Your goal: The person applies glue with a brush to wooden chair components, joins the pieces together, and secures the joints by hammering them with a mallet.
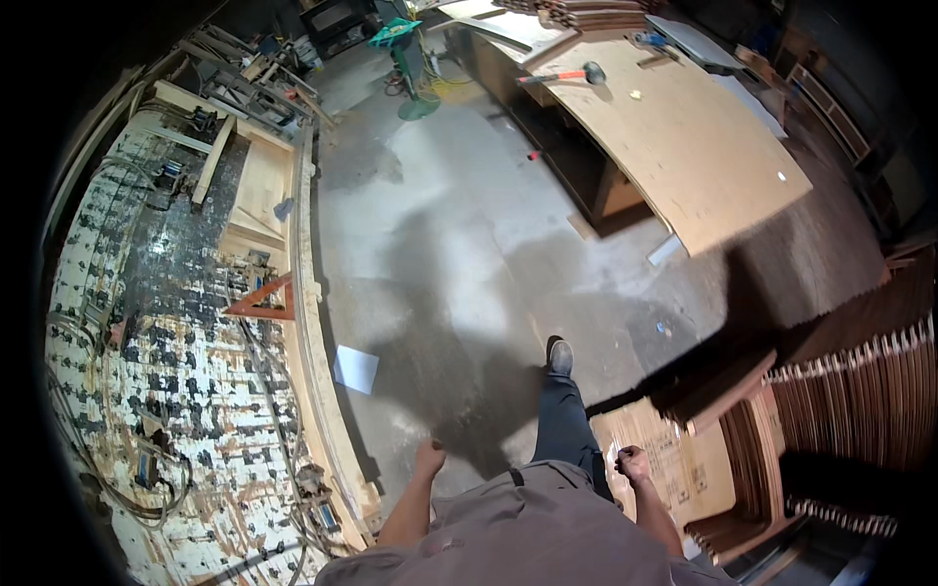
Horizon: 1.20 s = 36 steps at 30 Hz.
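Observation:
I am standing with one leg forward, its dark shoe (559, 358) on the grey concrete floor. My left hand (430, 456) hangs beside my body over the floor, its fingers curled in; no object shows in it. My right hand (633, 463) is at my other side, also curled into a loose fist with nothing visible in it. Below and beside the right hand lies a light brown cardboard sheet (699, 474). Neither hand appears to touch anything. A white paper sheet (356, 369) on the floor lies ahead of and left of my left hand.
Along the left runs a long frame table (176, 342) with hoses, clamps and an orange triangular square (266, 299). Ahead right, a wooden worktable (674, 137) carries a mallet (592, 73). Stacked brown panels (850, 391) stand at right. A green stand (415, 103) is farther off.

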Available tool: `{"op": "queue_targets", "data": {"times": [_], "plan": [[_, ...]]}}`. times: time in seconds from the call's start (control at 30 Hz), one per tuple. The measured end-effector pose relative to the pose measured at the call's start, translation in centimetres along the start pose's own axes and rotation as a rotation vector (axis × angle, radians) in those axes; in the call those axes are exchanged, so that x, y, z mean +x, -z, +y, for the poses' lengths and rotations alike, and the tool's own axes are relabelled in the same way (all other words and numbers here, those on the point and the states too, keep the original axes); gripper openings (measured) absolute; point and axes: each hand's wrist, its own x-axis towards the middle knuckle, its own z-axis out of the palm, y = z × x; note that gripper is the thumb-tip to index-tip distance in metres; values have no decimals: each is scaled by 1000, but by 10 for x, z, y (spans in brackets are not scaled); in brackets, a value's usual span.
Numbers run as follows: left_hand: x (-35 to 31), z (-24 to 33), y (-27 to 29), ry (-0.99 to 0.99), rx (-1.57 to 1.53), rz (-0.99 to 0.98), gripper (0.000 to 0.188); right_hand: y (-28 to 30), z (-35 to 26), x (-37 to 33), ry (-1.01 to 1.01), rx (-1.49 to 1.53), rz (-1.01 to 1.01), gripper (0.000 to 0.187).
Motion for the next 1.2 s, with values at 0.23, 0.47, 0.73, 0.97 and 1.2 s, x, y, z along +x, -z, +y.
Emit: {"op": "queue_targets", "data": {"times": [0.23, 0.47, 0.73, 0.97, 1.2], "plan": [[28, 59, 54, 414, -177, -11, 31, -38, -167, 144, 497, -451, 78, 20], [92, 152, 42, 303, -182, 256, 20, -60, -424, 207, 418, -208, -128, 17], [292, 237, 14, 305, -269, 62, 30, -138, -662, 279, 495, -165, -236, 14], [493, 272, 88, 686, -1258, -16, 12, -203, -814, 335, 522, -257, -172, 12], [644, 414, 273, 252, -762, 134, 21, -272, -1004, 403, 822, -508, -16, 25]]}}
